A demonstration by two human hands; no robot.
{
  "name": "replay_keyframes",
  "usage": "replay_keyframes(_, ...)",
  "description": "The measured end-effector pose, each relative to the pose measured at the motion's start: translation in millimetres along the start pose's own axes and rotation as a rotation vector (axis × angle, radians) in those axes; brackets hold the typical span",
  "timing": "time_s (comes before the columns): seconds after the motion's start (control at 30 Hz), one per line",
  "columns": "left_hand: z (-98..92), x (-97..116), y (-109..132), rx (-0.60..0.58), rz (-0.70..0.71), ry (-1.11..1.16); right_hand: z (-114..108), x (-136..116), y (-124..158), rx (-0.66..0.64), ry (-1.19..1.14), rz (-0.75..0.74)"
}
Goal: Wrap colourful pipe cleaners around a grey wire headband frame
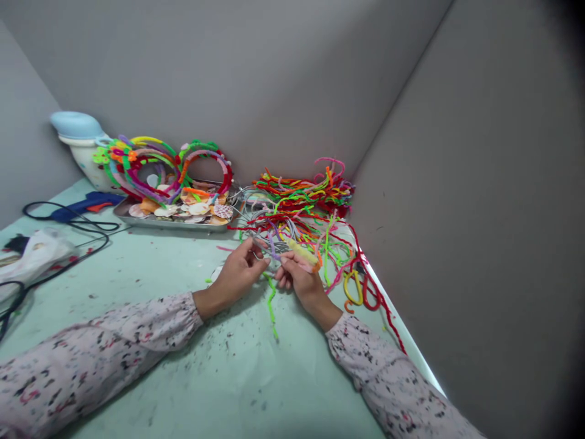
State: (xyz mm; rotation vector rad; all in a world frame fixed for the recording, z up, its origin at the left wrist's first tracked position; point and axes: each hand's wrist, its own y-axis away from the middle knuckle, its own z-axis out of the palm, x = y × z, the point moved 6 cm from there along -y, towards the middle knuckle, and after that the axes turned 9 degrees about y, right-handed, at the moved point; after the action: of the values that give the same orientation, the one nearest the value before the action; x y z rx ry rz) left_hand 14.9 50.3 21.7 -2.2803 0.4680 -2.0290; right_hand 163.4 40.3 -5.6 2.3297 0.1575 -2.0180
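My left hand (238,273) is closed, thumb and fingers pinched on what looks like a thin grey wire (261,247). Close beside it, my right hand (305,281) pinches a purple pipe cleaner (273,245), which sticks up between the two hands. A pale yellow fuzzy piece (301,252) with an orange end lies along the top of the right hand. Below the fingers, a bright green pipe cleaner (271,308) trails down the table. The exact join between wire and pipe cleaner is too small to make out.
A metal tray (183,225) holds shells and pipe-cleaner-wrapped headbands (208,152). Behind my hands lies a heap of colourful pipe cleaners (306,195). Yellow-and-red-handled scissors (354,288) lie right. A blue glue gun (85,206), black cable (98,227), plastic bag (41,256) and light-blue-lidded container (85,146) stand left.
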Motion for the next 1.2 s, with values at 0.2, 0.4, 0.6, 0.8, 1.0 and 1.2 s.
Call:
replay_keyframes(0.2, 2.7, -3, 0, -0.046, 0.030, 0.039, 0, 4, -1, -0.018, -0.002, 0.019)
replay_keyframes(0.4, 2.1, -9, -2, -0.063, 0.043, -0.010, 1, 5, 1, -0.025, 0.009, 0.035)
replay_keyframes(0.6, 1.2, 3, -2, -0.062, 0.103, -0.122, 0, -5, 4, -0.005, 0.011, 0.011)
replay_keyframes(0.8, -0.9, 6, -3, -0.042, 0.149, -0.164, 2, -8, 4, 0.033, -0.004, 0.015)
replay_keyframes(1.0, -2.2, 10, -2, 0.008, 0.132, -0.150, 0, -12, 9, 0.065, 0.087, -0.074)
replay_keyframes(1.2, -4.0, 4, -4, 0.034, 0.121, -0.092, 1, -19, 15, 0.060, 0.180, -0.159)
